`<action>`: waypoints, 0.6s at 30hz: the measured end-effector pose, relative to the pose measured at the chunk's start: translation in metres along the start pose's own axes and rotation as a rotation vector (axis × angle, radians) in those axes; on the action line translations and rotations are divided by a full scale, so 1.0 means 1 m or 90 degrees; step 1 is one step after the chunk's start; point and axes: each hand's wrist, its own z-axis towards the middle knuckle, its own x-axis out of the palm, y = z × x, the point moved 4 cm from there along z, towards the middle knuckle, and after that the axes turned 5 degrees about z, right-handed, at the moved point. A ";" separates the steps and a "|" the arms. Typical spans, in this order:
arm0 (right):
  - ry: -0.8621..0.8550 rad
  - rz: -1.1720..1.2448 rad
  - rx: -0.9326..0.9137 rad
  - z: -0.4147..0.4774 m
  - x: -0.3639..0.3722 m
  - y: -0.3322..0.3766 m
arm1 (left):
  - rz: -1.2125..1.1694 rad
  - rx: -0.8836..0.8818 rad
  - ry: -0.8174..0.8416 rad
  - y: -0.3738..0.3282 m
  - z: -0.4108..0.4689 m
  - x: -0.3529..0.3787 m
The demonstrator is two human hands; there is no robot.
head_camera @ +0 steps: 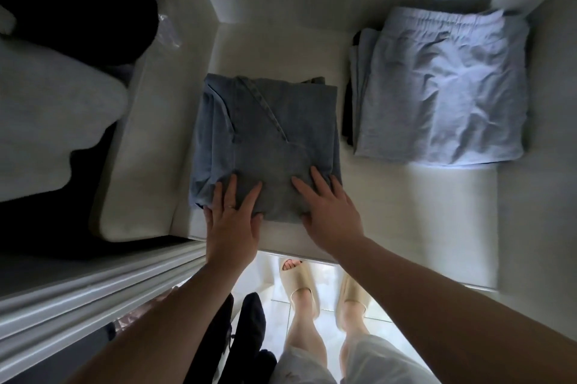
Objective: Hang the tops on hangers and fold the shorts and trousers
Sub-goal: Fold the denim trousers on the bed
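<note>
Fingers (229,196) of left hand (232,221): straight, spread, laid flat on top of the folded jeans (271,140) at their near left corner; thumb at the near edge; nothing gripped.
Fingers of right hand (327,215): straight, spread, flat on the near right part of the same jeans; thumb at the near edge; nothing gripped.

Contents, left to right:
- Dark garment (78,9), upper left, in shadow; kind cannot be told.
- Pale garment (46,121), below it at the left edge, blurred.
- White ribbed frame (78,299), lower left, running beneath the left forearm.
- Folded jeans, blue denim, one squared bundle, centre of the shelf (437,212), near its front edge; they reach away from both sets of fingers toward the back wall.
- Black garment (246,330), below the shelf, between the forearms.
- Beige slippers (299,287), on the person's feet, on the light floor below the shelf's front edge.
- Pale folded stack (443,87), right of the jeans and apart from them, elastic waistband toward the back; a dark layer (346,121) shows at its left side.
</note>
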 end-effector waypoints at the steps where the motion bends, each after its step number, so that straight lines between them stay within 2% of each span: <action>1: -0.001 0.005 0.002 0.008 -0.003 -0.002 | 0.003 0.003 -0.006 -0.003 0.008 -0.002; 8: -0.017 0.025 0.016 0.062 -0.027 -0.012 | 0.015 0.013 -0.027 -0.018 0.071 -0.016; 18: 0.016 0.058 0.037 0.147 -0.068 -0.023 | 0.020 0.021 -0.013 -0.036 0.168 -0.039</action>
